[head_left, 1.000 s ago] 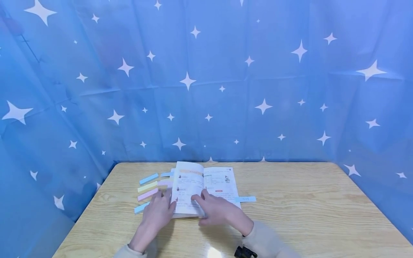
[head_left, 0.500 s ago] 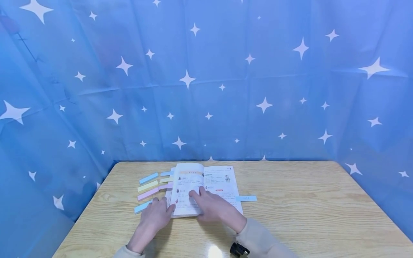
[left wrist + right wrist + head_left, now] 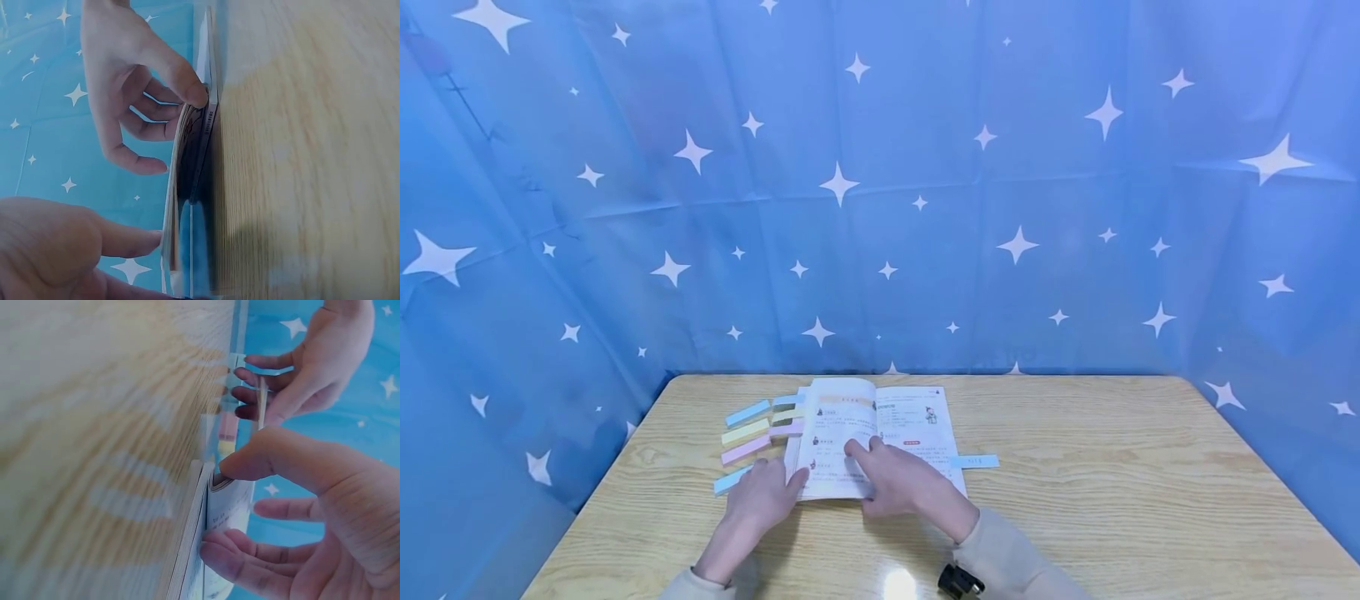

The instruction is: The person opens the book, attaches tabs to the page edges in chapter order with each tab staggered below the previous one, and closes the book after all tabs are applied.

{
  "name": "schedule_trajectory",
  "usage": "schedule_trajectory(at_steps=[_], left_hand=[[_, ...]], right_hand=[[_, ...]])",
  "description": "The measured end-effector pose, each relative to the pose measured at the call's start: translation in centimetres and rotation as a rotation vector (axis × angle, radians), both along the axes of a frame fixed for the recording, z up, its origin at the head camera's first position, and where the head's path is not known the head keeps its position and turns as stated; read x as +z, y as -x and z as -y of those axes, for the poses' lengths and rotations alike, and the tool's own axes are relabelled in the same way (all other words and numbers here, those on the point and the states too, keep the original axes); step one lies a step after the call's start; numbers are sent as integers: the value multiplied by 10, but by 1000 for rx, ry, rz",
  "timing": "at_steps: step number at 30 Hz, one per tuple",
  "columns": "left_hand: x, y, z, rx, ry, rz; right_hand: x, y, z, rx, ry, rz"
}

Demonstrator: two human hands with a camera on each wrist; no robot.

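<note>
An open book (image 3: 919, 408) with printed text and small cartoon figures lies on the wooden table. At its left edge, my left hand (image 3: 758, 493) holds the pages, thumb on top and fingers at the side. The right wrist view shows this left hand (image 3: 331, 359) with a page edge between thumb and fingers. My right hand (image 3: 898, 482) rests across the lower gutter, one finger reaching onto the left page. In the left wrist view, the right thumb meets the book's bottom edge, and the left-hand pages (image 3: 170, 206) arch upward. Some fingertips are hidden.
Blue (image 3: 748, 413), yellow (image 3: 745, 432) and pink (image 3: 745, 450) paper strips lie left of the book, with another blue strip (image 3: 732, 481) beside my left hand. Similar tabs (image 3: 786, 429) protrude from the left pages; a blue tab (image 3: 977, 461) sticks out right. A starry blue curtain (image 3: 925, 167) hangs behind.
The left page has settled lower and flatter, uncovering more of the yellow and pink tabs. My left hand slid slightly down along the edge; the right hand stayed nearly in place.
</note>
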State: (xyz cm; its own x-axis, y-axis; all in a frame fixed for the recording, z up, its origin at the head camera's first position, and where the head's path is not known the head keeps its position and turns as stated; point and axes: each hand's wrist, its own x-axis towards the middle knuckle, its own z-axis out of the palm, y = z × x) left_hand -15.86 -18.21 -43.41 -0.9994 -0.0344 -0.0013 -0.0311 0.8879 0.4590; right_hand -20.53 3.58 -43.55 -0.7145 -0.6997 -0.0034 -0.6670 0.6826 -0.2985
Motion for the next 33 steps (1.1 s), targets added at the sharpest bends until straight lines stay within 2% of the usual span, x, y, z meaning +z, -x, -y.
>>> schedule_trajectory(at_steps=[6,10,15,22,25,28,33], left_hand=[[4,1,-1,4,-203,-89],[9,1,-3,-1,-289,-160],[17,0,-5,-2,-303,-269],[29,-4,-10,-4,-307,-381],[33,-5,-16,-45,-302,-451],[35,-6,-23,-107,-328,-486],[33,-7,-35,-227,-378,-478]], right_hand=[[-2,0,0,16,5,-12],[-2,0,1,32,11,-22],[-2,0,4,63,50,2],[-1,1,5,163,154,65],[4,2,3,192,196,88],[10,4,0,198,282,81],[16,4,-5,96,493,10]])
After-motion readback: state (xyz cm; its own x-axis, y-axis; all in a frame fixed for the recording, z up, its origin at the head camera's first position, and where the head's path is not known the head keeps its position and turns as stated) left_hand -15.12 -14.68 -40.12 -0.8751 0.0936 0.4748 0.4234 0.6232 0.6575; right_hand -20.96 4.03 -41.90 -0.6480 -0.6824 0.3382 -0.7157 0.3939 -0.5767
